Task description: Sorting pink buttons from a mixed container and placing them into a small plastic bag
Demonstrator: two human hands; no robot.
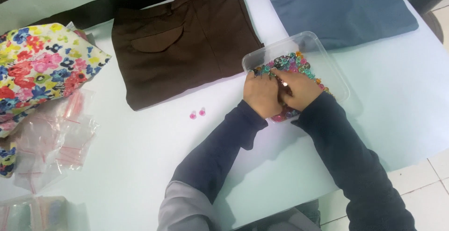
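Both of my hands reach into a clear plastic container (322,53) filled with several small colourful buttons (293,63). My left hand (260,93) lies at the container's near-left rim, fingers bent down among the buttons. Pressed against it, my right hand (302,89) rests palm down on the buttons. What the fingertips pinch is hidden. Two pink buttons (197,113) lie loose on the white table (140,156), left of my left hand.
Folded brown trousers (182,39) lie at the back centre and a folded blue shirt (336,6) at the back right. A floral cloth (37,67) and a pile of small clear zip bags (56,137) sit at the left. Tiled floor shows at the right.
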